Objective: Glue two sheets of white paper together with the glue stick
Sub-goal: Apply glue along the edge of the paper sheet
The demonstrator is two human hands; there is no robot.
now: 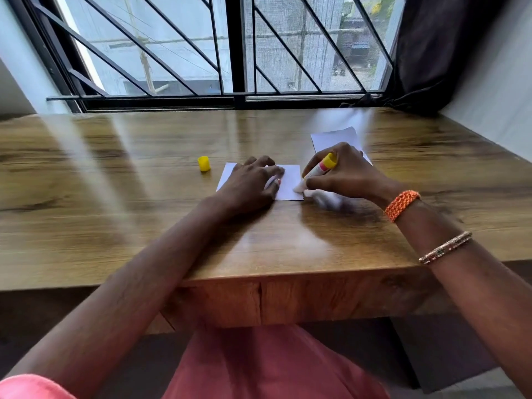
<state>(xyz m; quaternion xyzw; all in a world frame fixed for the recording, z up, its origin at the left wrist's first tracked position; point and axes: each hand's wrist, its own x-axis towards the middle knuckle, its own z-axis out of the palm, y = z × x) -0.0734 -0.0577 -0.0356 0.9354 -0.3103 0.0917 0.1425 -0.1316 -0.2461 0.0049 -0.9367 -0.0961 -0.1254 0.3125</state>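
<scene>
A small white sheet of paper (290,182) lies flat on the wooden table (144,197). My left hand (250,182) presses down on its left part, fingers spread. My right hand (342,174) grips a glue stick (319,168) with a yellow end, tilted, its white tip touching the sheet's right edge. A second white sheet (335,138) lies just beyond my right hand, partly hidden by it. The glue stick's yellow cap (203,163) stands on the table left of the first sheet.
A barred window (230,53) runs along the table's far edge. A dark curtain (437,53) hangs at the back right. The table's front edge (288,277) is close to my lap. Bangles sit on my right wrist (403,205).
</scene>
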